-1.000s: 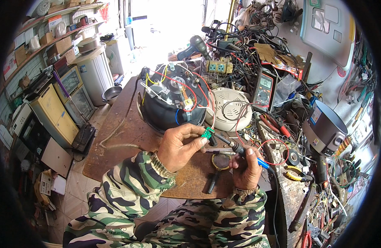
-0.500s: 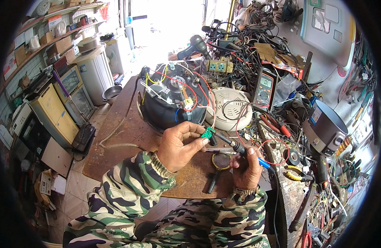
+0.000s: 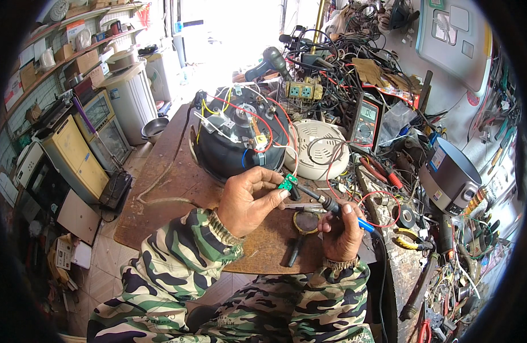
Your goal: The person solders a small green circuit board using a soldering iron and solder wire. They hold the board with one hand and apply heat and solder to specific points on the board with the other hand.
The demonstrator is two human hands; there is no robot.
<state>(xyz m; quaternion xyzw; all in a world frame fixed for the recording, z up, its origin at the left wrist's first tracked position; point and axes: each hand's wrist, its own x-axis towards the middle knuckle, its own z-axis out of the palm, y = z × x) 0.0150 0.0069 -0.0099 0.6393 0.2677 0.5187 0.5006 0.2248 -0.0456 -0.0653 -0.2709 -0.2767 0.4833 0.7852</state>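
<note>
Between thumb and fingers, my left hand pinches a small green circuit board above the wooden bench. Red and white wires run from the board up to a black upturned appliance body with exposed wiring. My right hand grips a soldering iron with a blue handle. The iron's tip is at the board's right side; whether it touches cannot be made out. Below the iron lies a round-headed tool with a dark handle.
A cream vented cover sits behind my hands, beside a multimeter. Tangled cables heap at the back. On the right are a pot-like appliance shell, yellow-handled pliers and black tape. The wooden bench ends at left.
Almost nothing differs. The green board is tilted slightly differently in my left hand, and the soldering iron stays at its right side.
</note>
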